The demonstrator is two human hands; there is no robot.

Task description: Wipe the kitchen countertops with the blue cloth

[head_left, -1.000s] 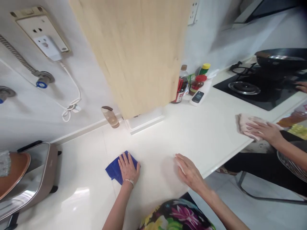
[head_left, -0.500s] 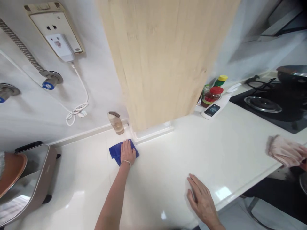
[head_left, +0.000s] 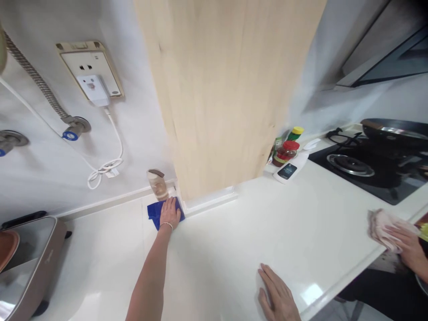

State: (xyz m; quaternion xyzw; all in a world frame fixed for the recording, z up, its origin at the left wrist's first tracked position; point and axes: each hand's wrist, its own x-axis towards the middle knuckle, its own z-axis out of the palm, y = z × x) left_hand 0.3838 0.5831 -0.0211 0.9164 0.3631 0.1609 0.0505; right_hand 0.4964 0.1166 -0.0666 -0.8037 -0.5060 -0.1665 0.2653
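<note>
My left hand [head_left: 170,213] presses down with its fingers on a blue cloth [head_left: 155,215], which lies on the white countertop [head_left: 214,254]. The cloth is spread at the inner corner by the wooden panel, just in front of a clear bottle [head_left: 158,185] with brownish liquid low in it. Part of the cloth is hidden under my palm. My right hand [head_left: 277,294] rests on the counter near its front edge, fingers stretched out, with nothing in it.
A co-worker's hand [head_left: 409,245] holds a pale pink cloth [head_left: 389,229] at the counter's right edge. A wooden panel [head_left: 224,98] juts down ahead. Beyond it stand a red-lidded jar [head_left: 286,153], a white bottle [head_left: 290,169] and a black stove [head_left: 377,178]. An electric cooker [head_left: 50,263] sits left.
My left hand has slid the blue cloth further back into the corner, closer to the clear bottle. My view has tilted. The co-worker's hand has come further into sight with the pink cloth.
</note>
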